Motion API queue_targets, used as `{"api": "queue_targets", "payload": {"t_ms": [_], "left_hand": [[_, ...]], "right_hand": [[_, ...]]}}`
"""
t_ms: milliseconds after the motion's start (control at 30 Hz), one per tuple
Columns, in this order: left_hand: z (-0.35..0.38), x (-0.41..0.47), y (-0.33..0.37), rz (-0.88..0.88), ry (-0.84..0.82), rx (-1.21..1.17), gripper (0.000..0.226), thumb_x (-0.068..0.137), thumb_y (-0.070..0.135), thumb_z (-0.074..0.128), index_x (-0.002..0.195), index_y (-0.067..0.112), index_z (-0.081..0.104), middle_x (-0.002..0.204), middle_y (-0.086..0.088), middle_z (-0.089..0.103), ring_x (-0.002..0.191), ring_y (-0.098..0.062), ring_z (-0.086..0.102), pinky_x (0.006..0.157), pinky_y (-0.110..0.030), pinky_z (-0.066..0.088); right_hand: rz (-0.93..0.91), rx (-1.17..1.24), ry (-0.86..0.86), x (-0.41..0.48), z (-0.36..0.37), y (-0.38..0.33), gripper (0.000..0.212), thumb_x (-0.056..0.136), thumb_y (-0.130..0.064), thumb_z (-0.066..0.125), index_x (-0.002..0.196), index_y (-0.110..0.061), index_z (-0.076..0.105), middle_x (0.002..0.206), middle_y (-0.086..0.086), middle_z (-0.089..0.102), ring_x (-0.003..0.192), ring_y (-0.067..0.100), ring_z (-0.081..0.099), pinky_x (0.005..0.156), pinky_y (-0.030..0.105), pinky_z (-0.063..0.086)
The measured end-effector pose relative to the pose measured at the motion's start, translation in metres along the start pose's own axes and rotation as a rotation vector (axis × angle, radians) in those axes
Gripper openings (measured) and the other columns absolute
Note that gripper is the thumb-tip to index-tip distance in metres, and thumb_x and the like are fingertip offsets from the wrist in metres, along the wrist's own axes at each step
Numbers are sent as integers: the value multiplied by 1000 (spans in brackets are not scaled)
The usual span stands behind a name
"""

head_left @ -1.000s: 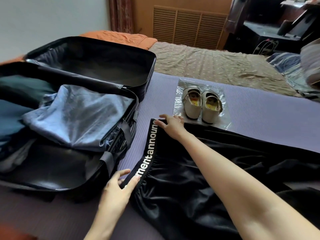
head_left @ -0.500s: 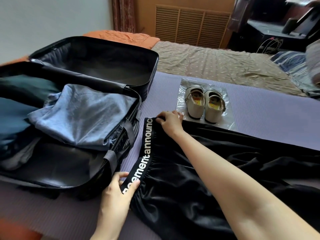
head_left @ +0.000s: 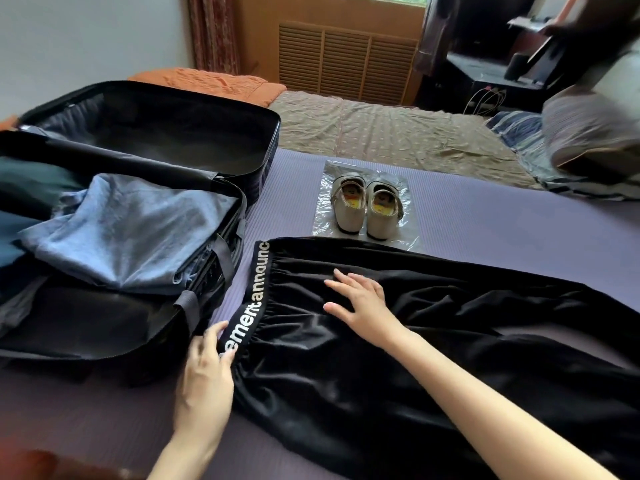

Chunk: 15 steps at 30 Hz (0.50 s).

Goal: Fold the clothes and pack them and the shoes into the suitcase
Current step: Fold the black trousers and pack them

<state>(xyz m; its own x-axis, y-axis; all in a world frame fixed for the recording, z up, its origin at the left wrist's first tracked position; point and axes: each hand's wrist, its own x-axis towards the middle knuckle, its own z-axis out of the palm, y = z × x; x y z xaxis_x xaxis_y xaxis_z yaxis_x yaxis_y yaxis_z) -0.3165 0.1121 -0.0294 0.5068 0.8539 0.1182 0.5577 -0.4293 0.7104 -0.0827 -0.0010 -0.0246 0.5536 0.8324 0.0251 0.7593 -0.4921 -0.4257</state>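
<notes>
Trousers [head_left: 381, 358] of shiny black cloth were laid out on the purple mat [head_left: 485, 220] just beside the open suitcase [head_left: 270, 140], with the lettered waistband [head_left: 256, 292] turned toward its side wall. The end of the waistband nearest the suitcase's front corner was pinched by the left hand [head_left: 204, 379], fingers curled round it. The right hand [head_left: 363, 303] was rested flat on the cloth farther from the suitcase, fingers straight and spread wide, nothing held. Cream shoes [head_left: 365, 206] were stood on a clear plastic bag [head_left: 408, 233] beside the suitcase lid. A blue garment [head_left: 131, 230] was seen inside the suitcase.
</notes>
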Motion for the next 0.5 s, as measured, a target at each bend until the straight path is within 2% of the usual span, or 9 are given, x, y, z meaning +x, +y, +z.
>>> {"api": "queue_targets", "payload": {"t_ms": [100, 200, 267, 300, 367, 433, 500], "left_hand": [[-1, -5, 2, 56, 58, 101, 40, 84, -4, 61, 122, 8, 56, 104, -16, 56, 85, -36, 59, 74, -44, 47], [-2, -8, 2, 136, 90, 226, 49, 78, -6, 66, 124, 6, 55, 103, -17, 54, 83, -36, 57, 72, -47, 49], [-3, -11, 6, 228, 117, 341, 51, 72, -3, 72, 121, 6, 60, 113, -18, 54, 97, -35, 51, 84, -48, 47], [-4, -13, 12, 280, 124, 363, 44, 73, 0, 73, 115, 8, 64, 119, -17, 54, 107, -35, 48, 93, -49, 42], [0, -20, 26, 390, 107, 374, 27, 81, 12, 64, 107, 13, 69, 127, -14, 54, 123, -34, 43, 111, -46, 24], [12, -22, 34, 430, -17, 349, 36, 86, 28, 49, 113, 15, 68, 131, -12, 55, 130, -29, 38, 115, -42, 18], [30, -19, 31, 442, -158, 350, 51, 89, 41, 35, 125, 15, 61, 139, -13, 49, 135, -27, 34, 113, -41, 24]], "right_hand": [[-21, -96, -119, -17, 10, -4, 57, 95, -51, 44, 148, -32, 30, 160, -8, 3, 147, 12, -5, 115, 33, -9], [-18, -116, -125, -37, 11, -3, 59, 97, -49, 40, 151, -32, 19, 160, -8, -5, 146, 11, -12, 114, 32, -13], [-21, -107, -88, -54, 7, 2, 62, 97, -53, 35, 151, -33, 14, 159, -11, -7, 145, 7, -15, 114, 29, -15], [-16, -103, -72, -64, 4, 5, 66, 93, -61, 30, 151, -34, 11, 158, -12, -9, 144, 4, -16, 113, 27, -17], [0, -113, -42, -87, -3, 15, 79, 82, -75, 11, 151, -36, 7, 157, -16, -14, 142, -1, -20, 113, 25, -18], [33, -121, -6, -111, -10, 30, 84, 77, -78, -3, 149, -37, 0, 154, -20, -20, 140, -3, -23, 115, 27, -16], [91, -129, 4, -137, -18, 44, 84, 76, -80, -6, 149, -38, -6, 152, -20, -24, 138, -3, -26, 114, 24, -19]]}}
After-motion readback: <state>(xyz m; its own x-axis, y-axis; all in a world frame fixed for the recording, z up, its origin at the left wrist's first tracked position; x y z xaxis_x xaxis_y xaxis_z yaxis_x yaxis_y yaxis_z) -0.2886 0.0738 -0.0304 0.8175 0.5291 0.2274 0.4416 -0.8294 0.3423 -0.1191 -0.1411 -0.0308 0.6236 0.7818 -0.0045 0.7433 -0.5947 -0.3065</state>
